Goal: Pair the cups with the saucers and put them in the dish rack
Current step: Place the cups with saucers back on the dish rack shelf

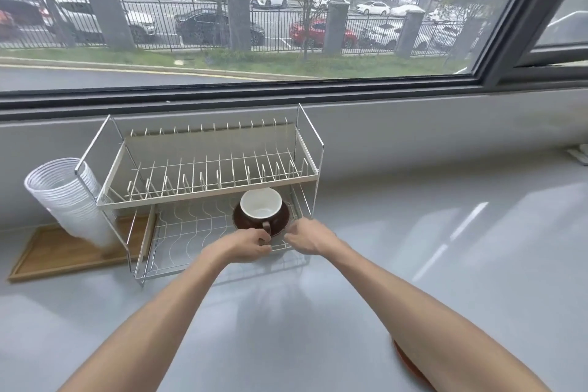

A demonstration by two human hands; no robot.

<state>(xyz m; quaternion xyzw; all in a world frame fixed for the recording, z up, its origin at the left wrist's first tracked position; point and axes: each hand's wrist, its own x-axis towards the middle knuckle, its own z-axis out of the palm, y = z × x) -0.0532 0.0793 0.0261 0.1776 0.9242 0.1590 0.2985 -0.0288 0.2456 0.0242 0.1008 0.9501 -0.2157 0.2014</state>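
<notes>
A brown cup [261, 205] with a white inside stands on a brown saucer [281, 226] on the lower shelf of the wire dish rack [203, 191], at its right end. My left hand [245, 247] is at the saucer's front edge just below the cup's handle, fingers curled; I cannot tell whether it still grips the saucer. My right hand [308, 237] hovers just right of the saucer with fingers loosely apart, holding nothing. Under my right forearm, at the counter's near edge, a sliver of an orange-red saucer [410, 366] shows.
A leaning stack of clear plastic cups [66, 200] stands on a wooden tray [60, 256] left of the rack. The rack's upper shelf holds nothing. The grey counter [445, 248] runs to the right under a large window.
</notes>
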